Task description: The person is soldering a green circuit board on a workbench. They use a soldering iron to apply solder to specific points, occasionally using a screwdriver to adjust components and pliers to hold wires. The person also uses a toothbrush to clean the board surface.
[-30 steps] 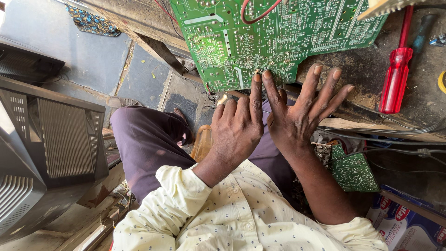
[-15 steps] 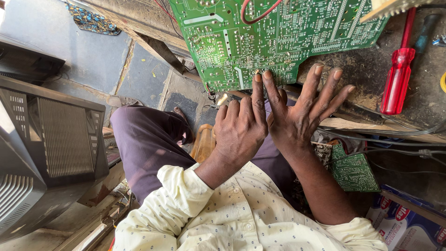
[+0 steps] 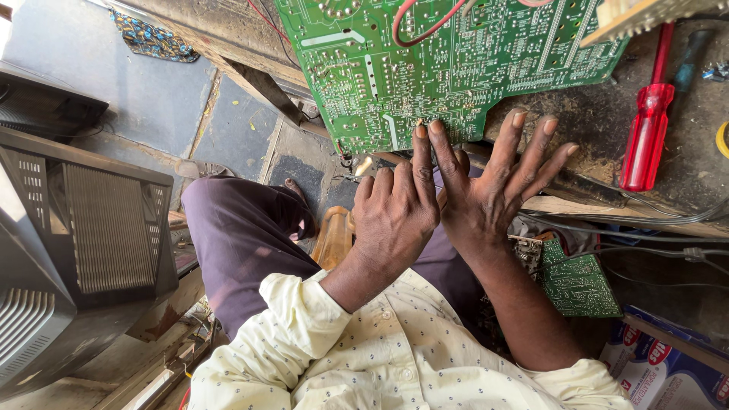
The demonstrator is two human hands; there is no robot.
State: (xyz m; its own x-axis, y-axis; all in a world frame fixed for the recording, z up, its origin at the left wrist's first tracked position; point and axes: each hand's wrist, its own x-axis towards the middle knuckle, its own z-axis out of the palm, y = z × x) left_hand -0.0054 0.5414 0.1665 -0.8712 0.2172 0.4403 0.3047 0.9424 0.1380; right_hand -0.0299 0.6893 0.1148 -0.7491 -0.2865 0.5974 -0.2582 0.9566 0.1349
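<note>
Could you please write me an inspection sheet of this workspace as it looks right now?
Surface: dark, grimy bench, worn wooden edge.
Job's things: large green board, solder side up, overhanging the bench edge.
Clutter: red screwdriver on the bench; small green board below it; amber handle beside the knee; printed box.
Hands: left hand with forefinger on the board's lower edge; right hand spread, fingers touching that edge. Neither grips anything.
Cables: red wire looped on the large board; grey leads along the bench front.
Surroundings: grey set casing with vents, tiled floor, patterned cloth.
</note>
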